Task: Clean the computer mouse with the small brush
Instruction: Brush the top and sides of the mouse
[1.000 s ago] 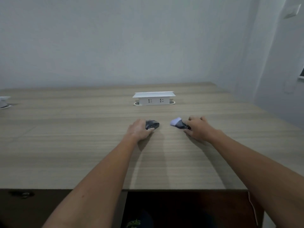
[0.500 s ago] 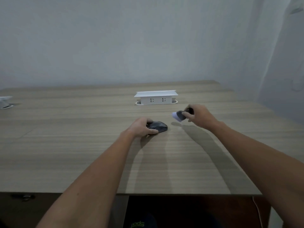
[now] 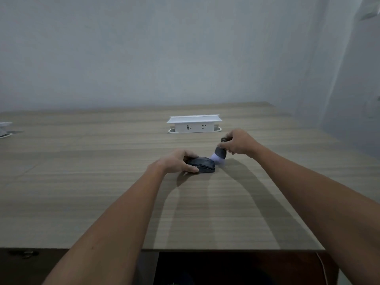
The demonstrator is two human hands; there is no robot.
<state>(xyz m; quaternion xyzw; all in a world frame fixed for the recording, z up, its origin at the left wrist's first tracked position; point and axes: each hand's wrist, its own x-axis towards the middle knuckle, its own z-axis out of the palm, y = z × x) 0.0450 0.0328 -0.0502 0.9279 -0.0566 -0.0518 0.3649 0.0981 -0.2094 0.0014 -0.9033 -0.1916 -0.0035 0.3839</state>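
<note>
A dark grey computer mouse [image 3: 204,164] lies flat on the wooden table [image 3: 102,182], its nose pointing right. My left hand [image 3: 176,161] grips its left end, thumb on the near side and fingers on the far side. My right hand [image 3: 238,141] holds a small brush [image 3: 219,153] with a dark handle and pale lilac bristles. The brush is tilted, bristles pointing down and to the left. The bristle tips sit at the mouse's right front end, touching or nearly touching it.
A white pop-up socket box [image 3: 194,124] stands on the table behind the hands. At the far left edge lies part of a white object [image 3: 5,128]. The table's near edge runs along the bottom, with dark space under it.
My right hand lifted the brush off the table, turned its bristles downward and brought them to the mouse's front. My left hand shifted the mouse slightly right.
</note>
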